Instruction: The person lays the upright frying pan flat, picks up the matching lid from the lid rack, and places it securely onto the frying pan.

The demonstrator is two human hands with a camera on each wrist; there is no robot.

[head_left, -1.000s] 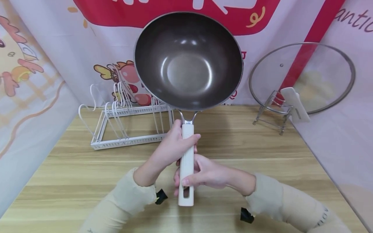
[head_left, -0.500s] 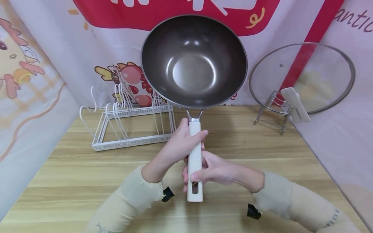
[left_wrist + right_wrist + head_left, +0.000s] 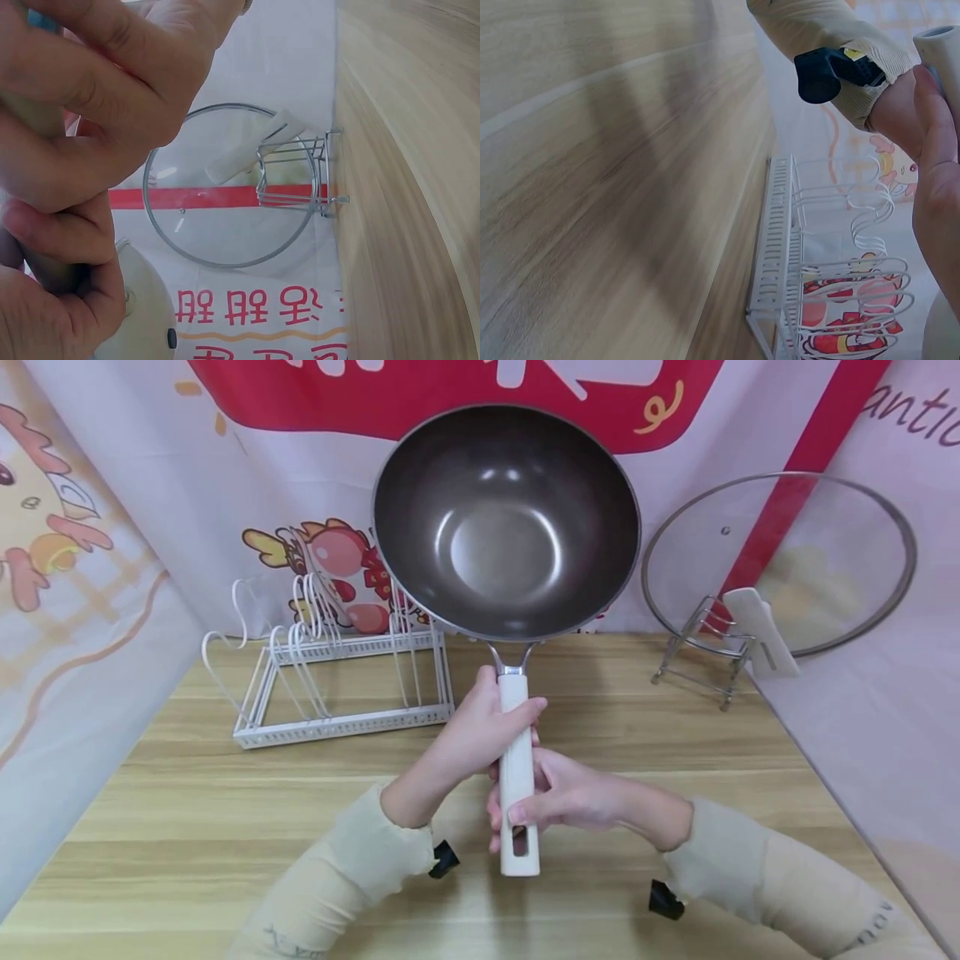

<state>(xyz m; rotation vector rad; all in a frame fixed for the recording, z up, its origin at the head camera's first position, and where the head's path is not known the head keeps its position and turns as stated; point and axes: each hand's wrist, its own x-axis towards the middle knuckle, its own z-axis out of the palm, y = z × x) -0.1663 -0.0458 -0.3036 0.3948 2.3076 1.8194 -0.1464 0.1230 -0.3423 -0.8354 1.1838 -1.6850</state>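
A deep dark-coated wok (image 3: 506,527) is held up over the table, its inside facing the head camera and its white handle (image 3: 516,777) pointing down towards the person. My left hand (image 3: 483,722) grips the upper handle just below the metal neck, thumb laid across the front. Lower down, my right hand (image 3: 570,793) holds the same handle from the right, its thumb above the hanging hole. The left wrist view has the fingers (image 3: 97,90) curled round the handle, with the wok's pale outside (image 3: 139,307) below. Part of the right hand (image 3: 937,172) and the handle end (image 3: 941,52) show in the right wrist view.
A white wire rack (image 3: 341,722) stands on the wooden table (image 3: 225,843) at the left, close to the wok. At the back right a small metal stand (image 3: 705,643) carries a large glass lid (image 3: 780,560) and a white piece (image 3: 761,631). Printed cloth walls enclose the table.
Both hands have carried the wok a little to the right and slightly nearer the person, keeping their grip on the handle. Rack, stand and lid stay put.
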